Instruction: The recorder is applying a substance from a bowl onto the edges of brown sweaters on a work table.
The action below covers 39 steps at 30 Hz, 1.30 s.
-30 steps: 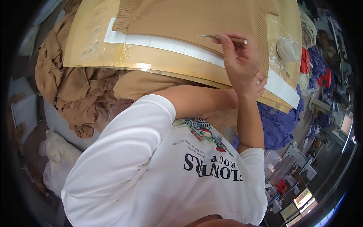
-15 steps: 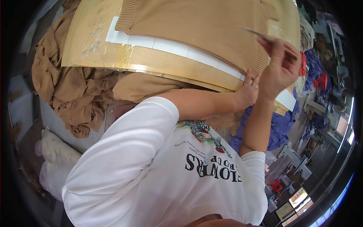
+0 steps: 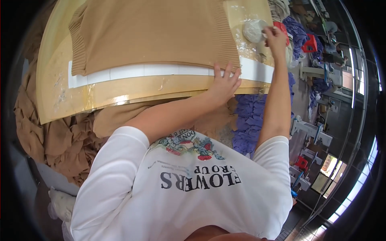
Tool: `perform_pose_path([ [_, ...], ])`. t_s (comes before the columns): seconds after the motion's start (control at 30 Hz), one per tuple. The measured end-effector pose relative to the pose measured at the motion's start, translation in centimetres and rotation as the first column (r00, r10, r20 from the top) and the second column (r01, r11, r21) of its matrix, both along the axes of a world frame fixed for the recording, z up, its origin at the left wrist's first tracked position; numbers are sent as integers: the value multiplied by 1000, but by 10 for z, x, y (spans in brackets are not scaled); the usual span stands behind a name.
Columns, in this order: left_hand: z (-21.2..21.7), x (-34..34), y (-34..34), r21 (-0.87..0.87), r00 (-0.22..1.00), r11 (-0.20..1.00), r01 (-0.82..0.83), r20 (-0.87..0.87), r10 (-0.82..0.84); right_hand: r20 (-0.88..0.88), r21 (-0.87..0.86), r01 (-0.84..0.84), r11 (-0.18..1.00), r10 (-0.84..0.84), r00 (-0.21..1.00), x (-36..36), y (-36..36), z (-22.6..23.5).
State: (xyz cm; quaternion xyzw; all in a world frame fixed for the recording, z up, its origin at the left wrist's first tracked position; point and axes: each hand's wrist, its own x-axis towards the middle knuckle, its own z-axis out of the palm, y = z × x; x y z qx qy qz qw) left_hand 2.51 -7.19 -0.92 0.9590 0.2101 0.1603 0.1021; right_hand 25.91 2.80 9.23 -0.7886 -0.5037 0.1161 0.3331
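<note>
A tan knitted garment (image 3: pixel 148 34) with ribbed edges lies flat on a yellowish board (image 3: pixel 157 89), its near edge along a white strip (image 3: pixel 138 71) marked by lines. My left hand (image 3: pixel 224 83) rests with fingers spread at the garment's near right corner, fingertips on the ribbing. Beyond the ribbing, on the board's right side, sits a round whitish thing (image 3: pixel 254 31), perhaps a bowl or a plastic-wrapped lump. Right beside it is my right hand (image 3: pixel 276 41), fingers pinched together. What they hold, if anything, is too small to make out.
Heaped tan knitwear (image 3: pixel 60 140) hangs below the board at the left. Purple-blue fabric (image 3: pixel 249 118) is piled under its near right side. Farther right stand a red stool (image 3: pixel 309 43) and white work tables (image 3: pixel 313 130). A pale bundle (image 3: pixel 62 205) lies lower left.
My right hand has moved from above the ribbing out to the round whitish thing; the slender pointed tool it held no longer shows. My left hand stays at the corner. The view has shifted.
</note>
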Motion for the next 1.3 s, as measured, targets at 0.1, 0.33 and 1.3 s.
perform_pose_path([
  [0.1, 1, 0, 2, 14, 999, 1000, -1, 34, 0, -164, 126, 51, 991, -30, 986, -8, -5, 18],
  [0.33, -1, 8, 0, 13, 997, 1000, 13, 70, -14, -300, 580, 158, 799, 29, 954, -86, -45, 40],
  [1.3, -14, 21, -6, 173, 993, 979, -106, 65, 96, -463, 454, -465, 760, 647, 606, -335, -15, -21],
])
